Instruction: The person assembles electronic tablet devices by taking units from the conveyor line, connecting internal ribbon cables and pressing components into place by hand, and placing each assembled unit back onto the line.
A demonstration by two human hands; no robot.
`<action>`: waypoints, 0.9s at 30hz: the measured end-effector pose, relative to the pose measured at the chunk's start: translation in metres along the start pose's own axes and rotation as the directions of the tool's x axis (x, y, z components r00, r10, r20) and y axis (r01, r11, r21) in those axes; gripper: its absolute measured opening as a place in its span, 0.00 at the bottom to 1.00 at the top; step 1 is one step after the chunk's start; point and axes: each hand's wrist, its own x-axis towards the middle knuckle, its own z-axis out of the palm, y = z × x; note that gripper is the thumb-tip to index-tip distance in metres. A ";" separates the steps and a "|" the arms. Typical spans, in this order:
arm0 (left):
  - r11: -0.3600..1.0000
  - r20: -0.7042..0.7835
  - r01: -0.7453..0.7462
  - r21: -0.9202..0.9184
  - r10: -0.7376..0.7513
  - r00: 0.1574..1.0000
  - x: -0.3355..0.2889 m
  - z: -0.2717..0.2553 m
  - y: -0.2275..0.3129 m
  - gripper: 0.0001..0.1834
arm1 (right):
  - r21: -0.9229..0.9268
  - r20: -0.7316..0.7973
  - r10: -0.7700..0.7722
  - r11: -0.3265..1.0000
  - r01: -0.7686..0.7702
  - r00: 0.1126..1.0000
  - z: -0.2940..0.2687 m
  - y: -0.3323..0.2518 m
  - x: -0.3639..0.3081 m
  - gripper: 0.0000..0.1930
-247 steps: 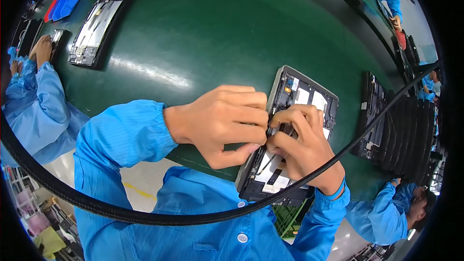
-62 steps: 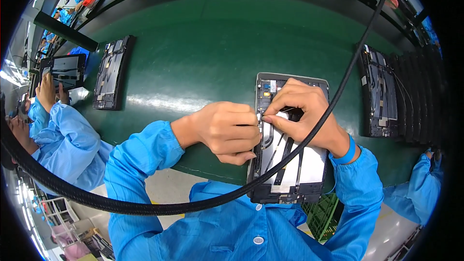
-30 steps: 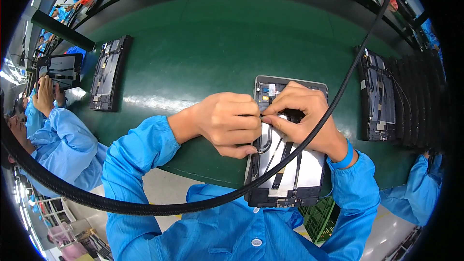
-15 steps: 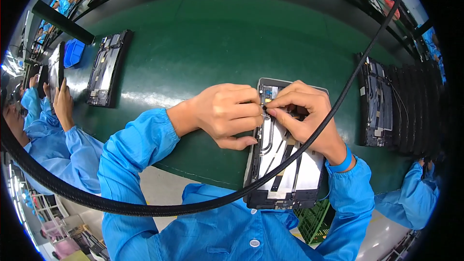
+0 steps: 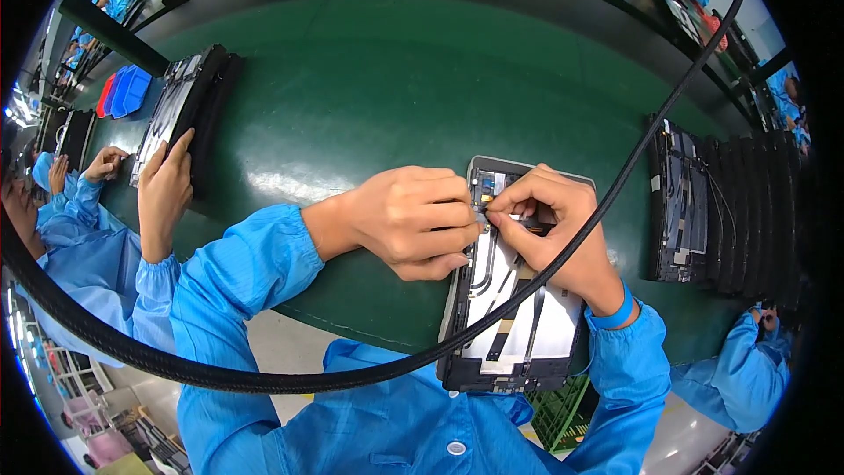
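Observation:
An opened tablet (image 5: 483, 299) lies on the green bench in front of me, its long white inner panels, dark cables and small boards exposed. My left hand (image 5: 409, 222) is closed beside its upper left edge, fingers curled inward. Over the upper part, my right hand (image 5: 563, 224) pinches thumb and forefinger together close to a small board with blue and yellow parts (image 5: 486, 189). The fingertips of both hands nearly meet there. Whatever they grip is too small or hidden to make out. A blue band circles my right wrist.
A black braided cable (image 5: 352, 380) arcs across the view, over the tablet. Stacked opened tablets stand at right (image 5: 681, 202) and left (image 5: 171, 97). A co-worker's hand (image 5: 167, 189) touches the left stack. Blue bins (image 5: 130, 91) sit beyond it; a green crate (image 5: 558, 413) is below the bench.
At left, the co-worker's raised tablet has come down onto the stack, with a hand now on it. My hands stay at the same spot on my tablet, with only slight movement.

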 end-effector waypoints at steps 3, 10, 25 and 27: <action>0.999 0.006 0.024 -0.040 -0.024 1.000 0.003 -0.002 -0.001 0.15 | -0.009 0.004 -0.016 1.000 0.016 1.000 -0.001 0.000 0.000 0.06; 0.994 -0.007 0.051 -0.101 -0.052 0.999 0.006 -0.002 -0.004 0.15 | 0.020 -0.014 -0.042 0.999 0.043 0.999 0.003 0.003 0.000 0.06; 0.998 -0.052 0.058 0.000 -0.058 0.997 0.015 0.001 0.000 0.12 | 0.113 -0.198 -0.072 0.989 0.095 0.978 -0.001 0.005 -0.005 0.12; 0.997 -0.101 0.061 0.055 -0.056 0.993 0.011 0.000 0.013 0.15 | -0.010 -0.305 -0.148 0.988 0.153 0.941 -0.010 0.011 -0.008 0.11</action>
